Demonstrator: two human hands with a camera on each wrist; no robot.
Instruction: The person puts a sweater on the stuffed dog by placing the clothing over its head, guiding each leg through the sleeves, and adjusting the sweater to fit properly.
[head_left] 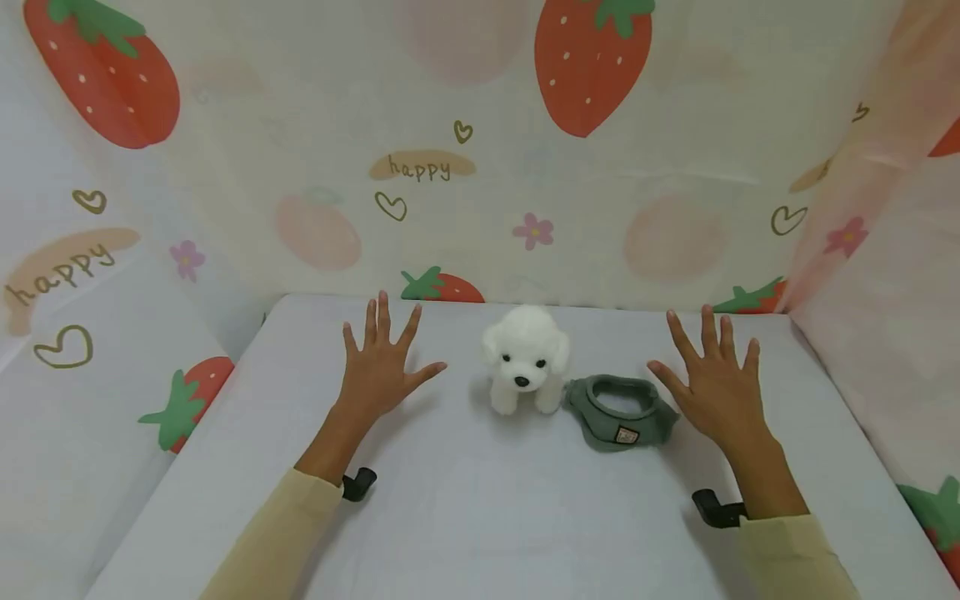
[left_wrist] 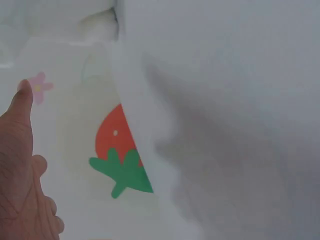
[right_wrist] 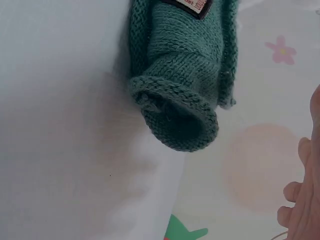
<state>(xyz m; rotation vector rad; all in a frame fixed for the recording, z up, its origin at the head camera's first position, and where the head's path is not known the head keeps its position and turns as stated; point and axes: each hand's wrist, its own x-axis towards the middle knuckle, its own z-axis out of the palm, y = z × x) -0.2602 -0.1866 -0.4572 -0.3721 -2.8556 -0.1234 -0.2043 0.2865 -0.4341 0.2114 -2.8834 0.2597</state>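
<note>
A white plush dog (head_left: pixel 525 354) stands on the table between the two hands, facing the camera. Beside it lies a small green knitted sweater (head_left: pixel 611 427) with a square patch on its front and its neck opening upward. The right wrist view shows one rolled sleeve opening of the sweater (right_wrist: pixel 175 115) up close. My left hand (head_left: pixel 375 371), fingers spread, is held to the left of the dog and holds nothing. Also spread and holding nothing, my right hand (head_left: pixel 720 392) is just right of the sweater, its thumb close to the sweater's edge.
A white cloth covers the table (head_left: pixel 465 517). Behind it and along both sides hang pale curtains (head_left: pixel 585 183) printed with strawberries, hearts and flowers. Each wrist wears a black camera mount (head_left: pixel 718 508) at the end of a beige sleeve (head_left: pixel 795 554).
</note>
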